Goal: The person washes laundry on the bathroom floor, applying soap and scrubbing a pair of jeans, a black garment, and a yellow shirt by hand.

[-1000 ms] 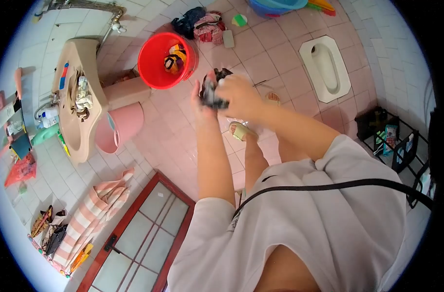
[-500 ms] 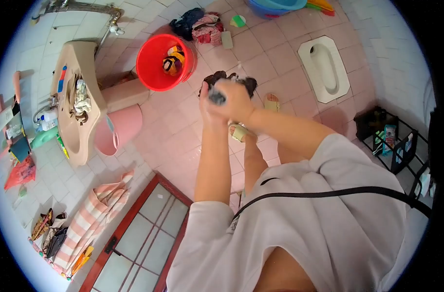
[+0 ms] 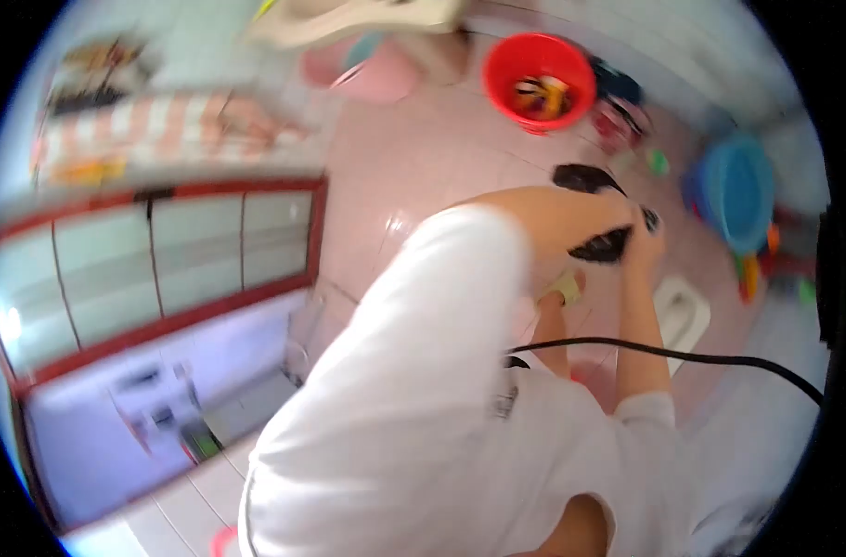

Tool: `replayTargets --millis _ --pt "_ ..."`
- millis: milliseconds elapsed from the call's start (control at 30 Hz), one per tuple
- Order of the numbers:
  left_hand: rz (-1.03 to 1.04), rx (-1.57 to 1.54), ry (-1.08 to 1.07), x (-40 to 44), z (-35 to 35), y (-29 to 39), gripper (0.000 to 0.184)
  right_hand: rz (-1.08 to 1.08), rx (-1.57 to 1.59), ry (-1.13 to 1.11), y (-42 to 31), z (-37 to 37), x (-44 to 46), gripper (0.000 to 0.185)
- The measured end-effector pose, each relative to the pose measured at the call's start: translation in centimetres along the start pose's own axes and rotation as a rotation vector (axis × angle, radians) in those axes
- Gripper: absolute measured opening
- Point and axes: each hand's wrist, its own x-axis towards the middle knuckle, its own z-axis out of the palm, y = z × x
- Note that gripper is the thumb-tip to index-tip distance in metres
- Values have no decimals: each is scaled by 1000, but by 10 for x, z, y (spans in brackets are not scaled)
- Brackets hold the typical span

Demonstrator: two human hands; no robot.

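Grips cloth (image 3: 601,245) between left hand (image 3: 618,206) and right hand (image 3: 646,245), curled closed on it; looks mid-squeeze, seems to call for firm, even pressure next

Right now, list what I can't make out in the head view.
Head view, all items:
Dark cloth: middle hidden by the left hand and right hand.
Washbasin: partly cut off by the top edge.
Squat toilet: partly hidden behind the right forearm.
Shirt print: blurred, too small to read.
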Motion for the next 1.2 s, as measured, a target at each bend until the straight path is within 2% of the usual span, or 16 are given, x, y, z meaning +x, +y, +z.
replayTargets --millis 200,267,300,367,500,533,567,767,800,867,933,1000,1067,1100,1133,1200 --pt "39 -29 1 0 -65 47 27 96 503 -207 2 -24 3 33" --pt "90 -11 7 -3 -74 59 26 -807 -431 -42 47 -42 30 34" --pt "112 -4 8 -5 -78 61 26 -818 -465 -37 40 -54 30 34" --pt "155 29 14 -6 -89 67 26 -174 357 -232 3 -46 27 33" --pt "240 75 -4 -19 -102 74 26 62 621 -284 -53 -50 0 32" --pt "274 102 -11 -24 -108 73 26 -17 752 -708 -109 -74 -24 30" --pt "307 136 -19 -26 -115 71 26 173 472 -38 -88 -40 -12 29" --pt "370 189 -18 -69 -143 34 24 150 672 -109 -129 -46 -29 24" --pt "-193 -627 78 -61 -116 32 19 128 582 -216 -133 -47 -31 24" --pt "-441 -1354 -224 -54 -105 12 19 -4 366 -300 -153 -42 -58 22" --pt "6 -1814 -186 -69 -99 0 30 -195 7 -422 -178 -41 -92 22" --pt "-194 -2003 -188 -101 -115 12 38 -829 -60 -246 -144 -17 -87 26" --pt "261 -2711 -497 -71 -56 1 32 -812 -215 49 -124 -5 -55 29" --pt "-136 -2567 43 -60 -50 12 25 -338 -141 -18 -114 -1 -35 30" --pt "-295 -2532 274 -97 -88 38 24 -359 -138 80 -119 -4 -14 30" --pt "-391 -2260 309 -106 -92 46 32 -209 -29 3 -106 -8 1 29"
